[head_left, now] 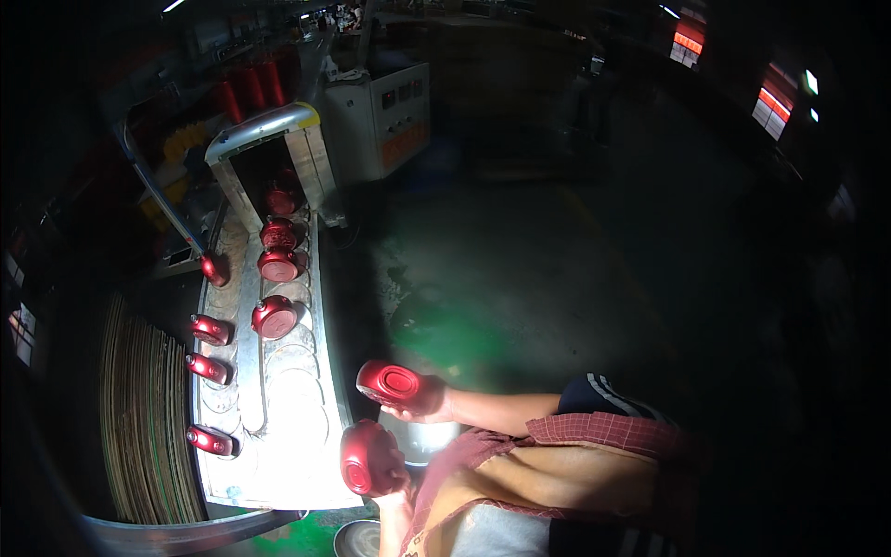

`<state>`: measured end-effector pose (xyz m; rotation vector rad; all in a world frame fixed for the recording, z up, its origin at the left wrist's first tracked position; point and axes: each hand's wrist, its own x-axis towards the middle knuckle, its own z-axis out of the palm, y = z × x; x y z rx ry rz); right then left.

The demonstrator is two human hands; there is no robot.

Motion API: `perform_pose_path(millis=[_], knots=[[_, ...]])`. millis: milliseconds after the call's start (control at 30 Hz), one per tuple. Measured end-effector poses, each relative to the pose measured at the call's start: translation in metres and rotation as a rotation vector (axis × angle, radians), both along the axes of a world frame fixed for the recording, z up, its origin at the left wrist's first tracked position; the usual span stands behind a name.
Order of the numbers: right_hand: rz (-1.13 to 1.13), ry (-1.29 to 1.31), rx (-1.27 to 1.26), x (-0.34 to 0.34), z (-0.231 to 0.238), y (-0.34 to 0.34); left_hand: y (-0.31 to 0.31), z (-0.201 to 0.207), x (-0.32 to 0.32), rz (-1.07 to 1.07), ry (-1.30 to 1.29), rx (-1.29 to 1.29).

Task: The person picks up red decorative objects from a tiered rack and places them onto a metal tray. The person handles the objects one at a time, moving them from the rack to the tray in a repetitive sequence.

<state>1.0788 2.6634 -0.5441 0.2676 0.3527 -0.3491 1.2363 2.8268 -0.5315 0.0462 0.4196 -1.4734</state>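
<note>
A shiny, rounded red container (364, 455) sits gripped in your left hand (397, 481); a second red container (397, 382), its ringed oval face showing, is held in your right hand (434, 412), both near the conveyor (288, 469)

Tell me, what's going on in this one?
A person holds a red bottle in each hand beside a conveyor: one bottle in the left hand, another bottle in the right hand. More red bottles sit on the conveyor in two rows, one running up to a metal hood at the far end. A bowl shows below the right hand.
</note>
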Motion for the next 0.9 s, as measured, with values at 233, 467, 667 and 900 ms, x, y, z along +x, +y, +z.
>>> perform_pose_path(millis=[233, 467, 667, 900], knots=[[0.065, 0.102, 0.015, -0.011, 0.007, -0.047, -0.029, 0.000, -0.005, 0.199, -0.200, 0.129], [-0.212, 0.577, -0.861, 0.064, 0.029, -0.129, 0.023, 0.002, 0.003, 0.439, -0.413, 0.274], [-0.470, 0.703, -2.048, 0.179, 0.040, -0.185, 0.070, 0.028, -0.016, 0.695, -0.643, 0.440], [-0.277, 0.806, -2.314, 0.275, -0.026, -0.197, 0.074, 0.094, -0.016, 0.736, -1.088, 0.890]])
